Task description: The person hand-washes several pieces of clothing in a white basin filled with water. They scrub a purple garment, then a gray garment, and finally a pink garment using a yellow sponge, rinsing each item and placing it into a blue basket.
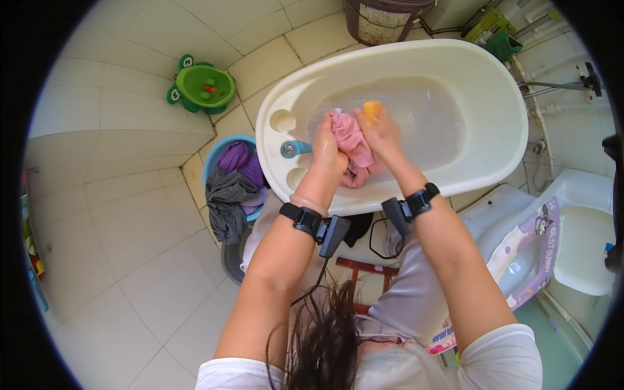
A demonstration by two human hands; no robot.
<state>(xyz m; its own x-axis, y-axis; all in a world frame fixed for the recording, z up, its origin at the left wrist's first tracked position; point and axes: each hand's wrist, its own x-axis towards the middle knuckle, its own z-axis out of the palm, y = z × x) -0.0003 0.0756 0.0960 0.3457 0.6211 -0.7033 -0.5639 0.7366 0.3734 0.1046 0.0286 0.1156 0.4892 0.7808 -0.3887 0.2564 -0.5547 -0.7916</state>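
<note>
Over the left part of a white plastic bathtub [492, 122], my left hand [325, 146] grips a bunched pink cloth garment [352, 139]. My right hand [382, 131] is closed around a yellow-orange block, probably a bar of soap [372, 110], beside the garment's right side. Folds of the garment hang below both hands along the tub's near inner wall. Cloudy water [429, 122] lies in the tub beyond my hands. My left palm and the underside of the garment are hidden.
Left of the tub, a blue basin [209, 161] holds purple and grey clothes [234, 185]. A green frog-shaped basin [207, 87] stands by the wall. A brown bucket [385, 22] is behind the tub; a toilet with a padded seat cover [531, 253] is at right.
</note>
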